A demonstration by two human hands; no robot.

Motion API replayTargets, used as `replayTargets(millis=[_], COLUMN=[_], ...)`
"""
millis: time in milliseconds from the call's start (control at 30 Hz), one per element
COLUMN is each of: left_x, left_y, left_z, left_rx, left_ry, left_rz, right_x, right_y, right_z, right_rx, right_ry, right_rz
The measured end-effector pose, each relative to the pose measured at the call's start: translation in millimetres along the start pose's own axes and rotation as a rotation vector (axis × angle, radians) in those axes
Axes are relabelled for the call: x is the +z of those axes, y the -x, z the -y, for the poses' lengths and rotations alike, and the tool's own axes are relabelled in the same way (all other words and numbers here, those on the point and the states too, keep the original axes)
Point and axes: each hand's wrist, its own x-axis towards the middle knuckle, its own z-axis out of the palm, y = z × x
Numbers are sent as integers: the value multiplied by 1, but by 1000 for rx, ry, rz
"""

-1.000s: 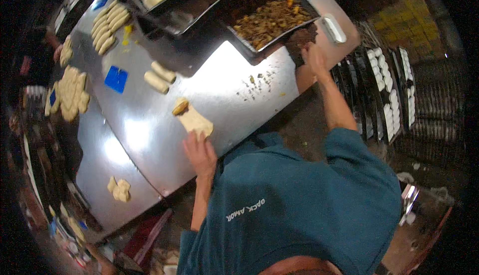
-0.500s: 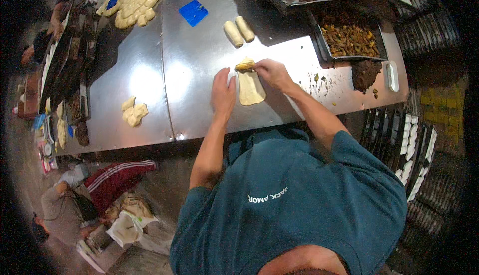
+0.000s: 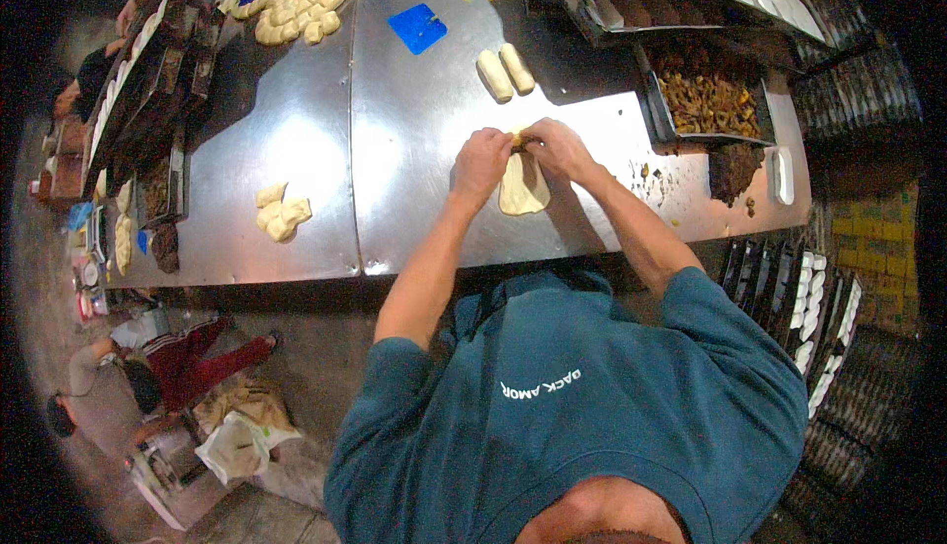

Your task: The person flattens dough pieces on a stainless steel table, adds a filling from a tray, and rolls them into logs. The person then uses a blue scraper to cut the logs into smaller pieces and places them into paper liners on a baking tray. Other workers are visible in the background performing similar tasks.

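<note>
A flattened strip of pale dough (image 3: 524, 191) lies lengthwise on the metal table, its wide end toward me. My left hand (image 3: 482, 163) and my right hand (image 3: 560, 149) meet at its far end, fingers pinched on the dough from both sides. A bit of yellowish-brown filling (image 3: 517, 138) shows between the fingertips; the fingers hide most of it. Just beyond my hands, two rolled dough pieces (image 3: 505, 72) lie side by side.
At the right stand a metal pan (image 3: 648, 85) of chopped filling, a dark brown mass (image 3: 732, 171) and a white scraper-like piece (image 3: 783, 176). Farther off lie a blue scraper (image 3: 418, 29) and many dough pieces (image 3: 304, 3). Stacked trays (image 3: 148, 71) stand left; a person bends low behind (image 3: 109, 396).
My left hand has gone from beside the strip to its far end and closed on the dough. My right hand stays there. The whole view has shifted slightly.
</note>
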Motion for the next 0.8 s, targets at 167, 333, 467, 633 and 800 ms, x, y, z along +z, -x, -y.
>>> replayTargets(millis=[167, 333, 467, 633, 800], left_x=[-14, -9, -9, -3, -7], left_y=[-34, -47, -37, 45, 67], left_z=[10, 15, 4, -22, -19], left_rx=[7, -32, -56, 389, 240], left_ry=[-76, 16, 137, -159, -166], left_rz=[294, 371, 253, -126, 41], right_x=[-1, -2, -3, 25, 11], right_y=[-28, -45, -29, 64, 62], right_z=[1, 5, 6, 42, 59], right_rx=[71, 148, 124, -155, 40], right_ry=[43, 2, 87, 349, 320], right_rz=[189, 368, 239, -153, 71])
